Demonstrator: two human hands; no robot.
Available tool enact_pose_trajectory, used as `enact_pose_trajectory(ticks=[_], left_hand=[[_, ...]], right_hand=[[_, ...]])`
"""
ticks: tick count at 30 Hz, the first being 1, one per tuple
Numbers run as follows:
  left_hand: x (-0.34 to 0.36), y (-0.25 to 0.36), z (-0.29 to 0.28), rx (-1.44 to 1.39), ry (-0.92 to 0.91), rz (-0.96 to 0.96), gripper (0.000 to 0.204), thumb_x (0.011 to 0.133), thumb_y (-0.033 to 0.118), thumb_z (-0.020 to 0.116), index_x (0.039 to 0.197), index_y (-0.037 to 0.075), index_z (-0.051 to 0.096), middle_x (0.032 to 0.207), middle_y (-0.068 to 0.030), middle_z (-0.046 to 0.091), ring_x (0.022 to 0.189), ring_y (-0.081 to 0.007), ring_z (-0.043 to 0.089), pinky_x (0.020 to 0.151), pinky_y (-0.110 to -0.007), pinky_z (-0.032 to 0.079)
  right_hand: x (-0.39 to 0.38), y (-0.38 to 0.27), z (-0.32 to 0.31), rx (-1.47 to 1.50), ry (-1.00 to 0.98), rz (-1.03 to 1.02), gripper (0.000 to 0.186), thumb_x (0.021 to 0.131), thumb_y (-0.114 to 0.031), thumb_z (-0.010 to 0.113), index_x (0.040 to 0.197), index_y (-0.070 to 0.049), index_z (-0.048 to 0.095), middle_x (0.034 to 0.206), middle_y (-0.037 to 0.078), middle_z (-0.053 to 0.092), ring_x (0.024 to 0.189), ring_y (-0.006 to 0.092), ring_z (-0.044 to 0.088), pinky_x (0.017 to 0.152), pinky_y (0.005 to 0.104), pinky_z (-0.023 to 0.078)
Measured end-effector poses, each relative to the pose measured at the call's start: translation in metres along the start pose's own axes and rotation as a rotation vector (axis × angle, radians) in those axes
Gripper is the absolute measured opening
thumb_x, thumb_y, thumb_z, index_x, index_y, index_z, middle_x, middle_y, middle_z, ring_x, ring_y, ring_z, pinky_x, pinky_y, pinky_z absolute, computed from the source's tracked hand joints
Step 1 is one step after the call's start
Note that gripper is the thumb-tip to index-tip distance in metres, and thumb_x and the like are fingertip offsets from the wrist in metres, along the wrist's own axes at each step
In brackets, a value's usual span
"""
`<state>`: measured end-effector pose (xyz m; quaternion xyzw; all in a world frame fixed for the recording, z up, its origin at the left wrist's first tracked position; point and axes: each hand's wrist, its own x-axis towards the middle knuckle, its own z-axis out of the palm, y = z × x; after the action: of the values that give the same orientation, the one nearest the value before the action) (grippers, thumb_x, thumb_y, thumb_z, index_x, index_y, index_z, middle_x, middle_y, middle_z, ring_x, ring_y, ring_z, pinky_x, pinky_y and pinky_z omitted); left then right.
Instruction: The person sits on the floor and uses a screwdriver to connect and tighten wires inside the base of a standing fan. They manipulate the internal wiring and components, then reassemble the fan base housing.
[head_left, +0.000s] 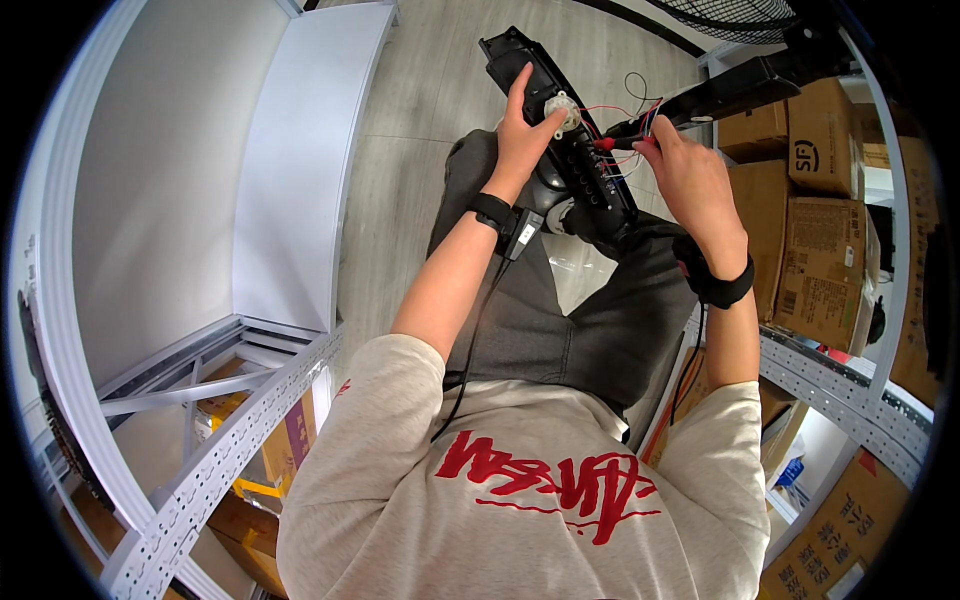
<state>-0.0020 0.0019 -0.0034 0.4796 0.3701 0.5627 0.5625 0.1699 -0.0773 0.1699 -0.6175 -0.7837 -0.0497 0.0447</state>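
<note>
A long black plastic housing [530,70] slants across my knees, its open side up, with wires and a row of small parts inside. My left hand [523,140] grips it, index finger laid along its upper part and thumb against a round pale motor [562,114] with mounting ears. A red and black screwdriver [606,145] is pinched in my right hand [690,180], its red end over the housing's inside. Whether it touches anything there I cannot tell. Thin red, white and dark wires [630,108] loop between the housing and a black arm-like part [715,92].
At the upper right is a black mesh fan cage [730,15]. Cardboard boxes [822,265] fill a metal rack on the right. A white panel [300,150] and a perforated metal frame [230,435] stand on the left. Black cables run from both wristbands.
</note>
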Motion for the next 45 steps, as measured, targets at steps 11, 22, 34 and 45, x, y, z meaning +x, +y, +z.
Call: enact_pose_trajectory(ticks=[11, 22, 34, 45], left_hand=[[0.003, -0.007, 0.000, -0.001, -0.020, 0.048, 0.081, 0.086, 0.010, 0.075, 0.155, 0.017, 0.033, 0.152, -0.0110, 0.041, 0.134, -0.0225, 0.046, 0.109, -0.036, 0.041], [0.001, -0.004, 0.002, -0.043, 0.020, 0.026, 0.080, 0.085, 0.010, 0.075, 0.154, 0.018, 0.035, 0.150, -0.0105, 0.045, 0.131, -0.0214, 0.050, 0.108, -0.035, 0.042], [-0.001, 0.000, 0.003, -0.063, 0.031, -0.017, 0.080, 0.084, 0.012, 0.075, 0.154, 0.017, 0.036, 0.149, -0.0106, 0.047, 0.131, -0.0219, 0.051, 0.108, -0.035, 0.042], [0.001, -0.007, 0.003, -0.073, 0.047, 0.006, 0.080, 0.084, 0.010, 0.075, 0.154, 0.017, 0.037, 0.148, -0.0117, 0.048, 0.130, -0.0214, 0.051, 0.107, -0.035, 0.043]], right_hand=[[-0.005, -0.001, 0.010, -0.274, -0.144, 0.162, 0.025, 0.097, -0.029, 0.062, 0.094, -0.007, 0.052, 0.073, 0.014, 0.067, 0.065, 0.0366, 0.066, 0.055, 0.0449, 0.051], [0.003, -0.011, -0.004, -0.052, -0.136, 0.161, 0.025, 0.097, -0.029, 0.061, 0.095, -0.006, 0.050, 0.081, 0.016, 0.067, 0.074, 0.0409, 0.066, 0.060, 0.0483, 0.051], [0.004, -0.005, 0.006, 0.033, -0.039, 0.176, 0.020, 0.094, -0.022, 0.066, 0.095, -0.005, 0.056, 0.087, 0.016, 0.067, 0.079, 0.0402, 0.065, 0.064, 0.0475, 0.051], [0.005, -0.004, 0.003, 0.196, 0.174, 0.032, 0.033, 0.097, -0.035, 0.062, 0.085, -0.004, 0.059, 0.072, 0.016, 0.067, 0.066, 0.0385, 0.066, 0.055, 0.0432, 0.053]])
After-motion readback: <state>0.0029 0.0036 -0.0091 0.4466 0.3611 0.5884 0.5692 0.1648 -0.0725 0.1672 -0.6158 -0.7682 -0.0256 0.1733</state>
